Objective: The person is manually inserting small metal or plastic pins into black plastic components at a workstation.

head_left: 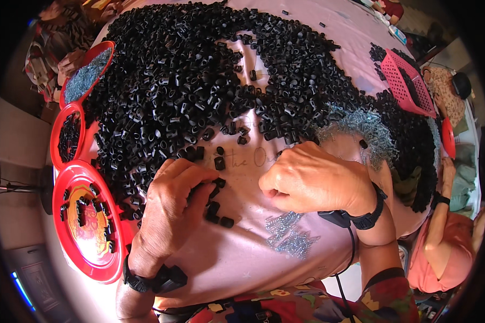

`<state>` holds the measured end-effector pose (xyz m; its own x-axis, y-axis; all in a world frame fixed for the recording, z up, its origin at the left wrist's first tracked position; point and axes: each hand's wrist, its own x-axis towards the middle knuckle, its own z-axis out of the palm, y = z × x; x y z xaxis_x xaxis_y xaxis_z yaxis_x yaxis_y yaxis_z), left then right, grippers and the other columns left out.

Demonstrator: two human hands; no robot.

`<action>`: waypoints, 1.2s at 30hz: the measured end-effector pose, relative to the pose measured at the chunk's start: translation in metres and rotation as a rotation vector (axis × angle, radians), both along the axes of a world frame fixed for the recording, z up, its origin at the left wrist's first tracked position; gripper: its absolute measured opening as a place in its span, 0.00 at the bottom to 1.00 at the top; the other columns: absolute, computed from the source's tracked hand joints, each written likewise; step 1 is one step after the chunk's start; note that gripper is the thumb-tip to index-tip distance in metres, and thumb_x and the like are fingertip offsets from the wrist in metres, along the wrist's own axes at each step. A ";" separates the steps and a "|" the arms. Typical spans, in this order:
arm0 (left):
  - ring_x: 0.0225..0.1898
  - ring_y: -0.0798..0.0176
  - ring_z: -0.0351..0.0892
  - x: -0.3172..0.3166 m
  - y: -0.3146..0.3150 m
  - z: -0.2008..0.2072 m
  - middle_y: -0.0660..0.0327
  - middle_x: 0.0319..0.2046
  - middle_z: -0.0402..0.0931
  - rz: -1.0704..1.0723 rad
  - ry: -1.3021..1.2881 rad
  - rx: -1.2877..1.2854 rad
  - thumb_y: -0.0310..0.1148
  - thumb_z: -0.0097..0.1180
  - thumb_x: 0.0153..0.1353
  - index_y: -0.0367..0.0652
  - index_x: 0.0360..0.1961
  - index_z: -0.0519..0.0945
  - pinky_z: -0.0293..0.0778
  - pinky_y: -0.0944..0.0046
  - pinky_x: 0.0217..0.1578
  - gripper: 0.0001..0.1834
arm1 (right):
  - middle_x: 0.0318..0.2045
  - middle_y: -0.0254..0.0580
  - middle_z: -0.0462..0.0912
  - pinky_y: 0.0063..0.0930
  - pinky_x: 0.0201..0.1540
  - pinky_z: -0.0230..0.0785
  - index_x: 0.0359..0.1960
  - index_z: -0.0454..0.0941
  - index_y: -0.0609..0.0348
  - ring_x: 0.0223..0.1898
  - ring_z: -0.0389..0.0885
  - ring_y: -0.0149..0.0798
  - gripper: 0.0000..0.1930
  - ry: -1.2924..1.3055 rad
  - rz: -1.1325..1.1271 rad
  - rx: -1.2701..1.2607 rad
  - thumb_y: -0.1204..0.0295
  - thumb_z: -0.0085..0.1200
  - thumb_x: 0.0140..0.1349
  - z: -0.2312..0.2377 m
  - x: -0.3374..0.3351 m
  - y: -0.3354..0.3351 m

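Note:
My left hand (170, 207) is closed at the near edge of a large heap of small black plastic parts (167, 81). Between its thumb and fingers shows a black part, mostly hidden by them. Several loose black parts (214, 209) lie just to the right of those fingertips. My right hand (312, 177) is curled into a fist above the cloth, and whatever it may hold is hidden. Just below it lies a small scatter of thin silvery pins (291, 237).
Red trays stand at the left: a near oval one (113, 264) with a few black parts, a smaller one (54, 134), and one holding silvery pins (86, 78). More pins (366, 129) and a pink basket (404, 81) lie right. Other people sit around the cloth-covered table (221, 258).

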<state>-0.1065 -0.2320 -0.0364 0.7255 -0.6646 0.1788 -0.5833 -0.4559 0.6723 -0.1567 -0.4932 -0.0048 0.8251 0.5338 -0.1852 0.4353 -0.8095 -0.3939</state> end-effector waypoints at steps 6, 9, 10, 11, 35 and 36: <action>0.41 0.48 0.79 -0.003 -0.006 -0.001 0.53 0.36 0.81 0.097 0.002 -0.019 0.21 0.64 0.57 0.39 0.47 0.85 0.77 0.54 0.45 0.14 | 0.21 0.49 0.82 0.47 0.32 0.74 0.22 0.78 0.59 0.29 0.84 0.56 0.08 0.032 -0.009 0.054 0.69 0.62 0.53 0.011 0.004 0.000; 0.40 0.48 0.79 0.000 -0.008 -0.003 0.53 0.37 0.81 0.023 -0.037 0.007 0.22 0.65 0.57 0.39 0.48 0.85 0.77 0.53 0.45 0.16 | 0.21 0.50 0.82 0.47 0.33 0.74 0.22 0.78 0.59 0.29 0.84 0.57 0.07 0.061 -0.003 0.016 0.71 0.61 0.53 0.008 0.002 0.001; 0.40 0.47 0.79 -0.001 -0.008 -0.002 0.52 0.37 0.81 0.033 -0.004 0.003 0.22 0.65 0.57 0.39 0.48 0.85 0.77 0.53 0.45 0.16 | 0.21 0.51 0.82 0.47 0.34 0.75 0.22 0.78 0.59 0.29 0.84 0.57 0.06 0.080 0.010 0.018 0.71 0.61 0.53 0.005 0.002 0.002; 0.40 0.47 0.79 -0.003 -0.011 -0.002 0.52 0.37 0.81 0.031 -0.001 0.002 0.22 0.65 0.57 0.39 0.48 0.85 0.77 0.53 0.45 0.16 | 0.21 0.51 0.82 0.47 0.34 0.75 0.22 0.78 0.59 0.29 0.84 0.57 0.06 0.083 0.009 0.018 0.71 0.61 0.53 0.003 0.002 0.003; 0.41 0.47 0.78 -0.008 -0.024 -0.005 0.55 0.35 0.81 0.098 0.006 0.017 0.27 0.68 0.54 0.40 0.41 0.83 0.75 0.51 0.48 0.12 | 0.30 0.49 0.87 0.34 0.35 0.80 0.37 0.83 0.64 0.30 0.89 0.46 0.06 -0.055 -0.211 0.591 0.77 0.62 0.57 -0.009 0.020 0.011; 0.40 0.47 0.79 -0.008 -0.024 -0.004 0.55 0.36 0.82 0.095 0.025 0.011 0.26 0.68 0.54 0.40 0.40 0.82 0.75 0.51 0.48 0.12 | 0.30 0.49 0.87 0.34 0.35 0.80 0.37 0.83 0.64 0.30 0.89 0.46 0.06 -0.056 -0.211 0.589 0.77 0.62 0.57 -0.008 0.020 0.011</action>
<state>-0.1141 -0.2555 -0.0404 0.7896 -0.5942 0.1528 -0.5198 -0.5155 0.6812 -0.1365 -0.4823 -0.0126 0.9237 0.3578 0.1371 0.3230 -0.5345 -0.7810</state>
